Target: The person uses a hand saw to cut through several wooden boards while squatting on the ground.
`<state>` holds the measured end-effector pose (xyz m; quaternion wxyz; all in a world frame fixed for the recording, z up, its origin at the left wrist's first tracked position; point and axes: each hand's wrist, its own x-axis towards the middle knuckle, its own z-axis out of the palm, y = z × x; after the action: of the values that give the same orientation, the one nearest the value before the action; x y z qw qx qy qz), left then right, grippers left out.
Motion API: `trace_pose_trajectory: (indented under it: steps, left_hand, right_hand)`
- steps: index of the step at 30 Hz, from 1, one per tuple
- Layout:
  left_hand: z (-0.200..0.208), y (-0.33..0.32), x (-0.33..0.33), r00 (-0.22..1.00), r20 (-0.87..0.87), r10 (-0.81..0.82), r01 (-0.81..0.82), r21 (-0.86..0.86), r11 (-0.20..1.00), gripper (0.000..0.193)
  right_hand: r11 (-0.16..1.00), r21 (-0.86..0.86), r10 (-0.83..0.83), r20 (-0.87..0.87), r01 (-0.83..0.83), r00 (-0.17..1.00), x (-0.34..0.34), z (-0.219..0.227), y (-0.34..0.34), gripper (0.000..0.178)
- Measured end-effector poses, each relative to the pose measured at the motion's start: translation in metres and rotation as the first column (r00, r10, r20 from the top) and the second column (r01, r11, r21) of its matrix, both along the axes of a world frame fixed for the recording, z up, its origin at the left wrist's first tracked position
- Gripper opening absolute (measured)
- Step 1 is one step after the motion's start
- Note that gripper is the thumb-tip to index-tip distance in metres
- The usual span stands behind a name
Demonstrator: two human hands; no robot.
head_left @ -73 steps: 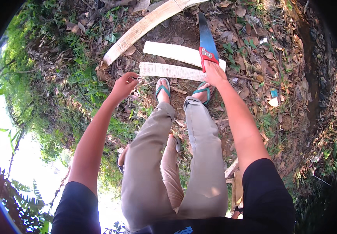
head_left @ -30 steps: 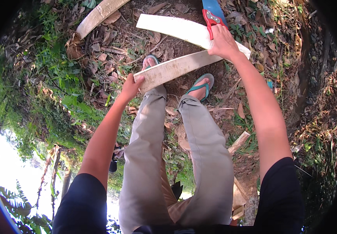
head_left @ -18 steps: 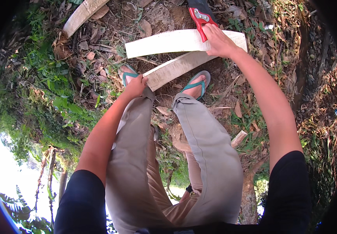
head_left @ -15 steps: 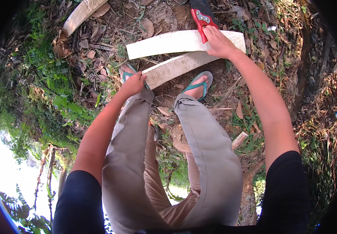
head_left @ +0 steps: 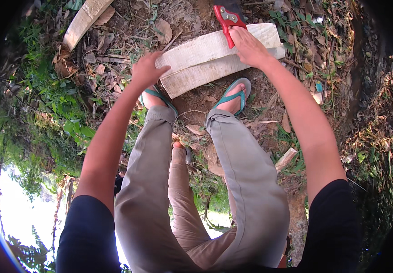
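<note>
Two pale wooden boards lie on the ground in front of my feet. The far board [head_left: 205, 49] slightly overlaps the near board [head_left: 205, 78] along its length. My right hand [head_left: 248, 48] is closed round the red handle of a handsaw [head_left: 226, 20] above the far board's right part. The saw's dark blade points away and runs out at the top edge. At the far board's left end is my left hand [head_left: 148, 70], thumb spread away from the fingers. Whether it touches the wood is hard to make out.
Another wooden piece [head_left: 85, 22] lies at the upper left. Dry leaves, twigs and soil cover the ground, with green plants [head_left: 64, 91] on the left. My sandalled feet [head_left: 235, 98] stand just behind the boards. A short wood offcut [head_left: 286, 159] lies to the right of my legs.
My left hand has let go of the near board's left end and moved up to the far board's. Both boards now lie closer together. The saw has shifted slightly left, still in my right hand.
</note>
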<state>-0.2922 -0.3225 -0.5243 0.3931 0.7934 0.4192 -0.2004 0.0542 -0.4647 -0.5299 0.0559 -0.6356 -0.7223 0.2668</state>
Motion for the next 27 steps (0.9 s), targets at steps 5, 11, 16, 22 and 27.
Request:
trace_pose_trajectory:
  steps: [5,11,16,22,27]
  left_hand:
    - [0.003,-0.017,-0.01,0.998,-0.046,0.04,-0.041,-0.019,0.999,0.055]
    - [-0.005,-0.038,-0.038,0.997,0.058,0.053,-0.051,-0.036,0.998,0.054]
    - [0.006,-0.03,-0.039,0.998,-0.057,-0.007,-0.007,-0.236,0.972,0.053]
    - [0.027,-0.007,-0.04,0.988,0.122,0.098,-0.087,-0.088,0.992,0.052]
    - [0.074,0.008,-0.097,0.851,0.163,0.499,-0.444,-0.282,0.85,0.04]
  right_hand:
    - [0.998,-0.055,-0.029,-0.006,0.028,1.0,-0.009,0.008,0.005,0.066]
    - [0.984,-0.177,-0.009,0.045,0.016,0.999,-0.028,0.015,0.0,0.057]
    - [0.972,-0.237,0.023,0.1,0.001,0.995,-0.043,0.022,-0.016,0.053]
    - [0.98,-0.142,-0.118,0.159,0.141,0.98,-0.044,0.04,-0.026,0.042]
    - [0.95,-0.148,-0.242,0.207,0.275,0.948,-0.032,0.111,-0.034,0.04]
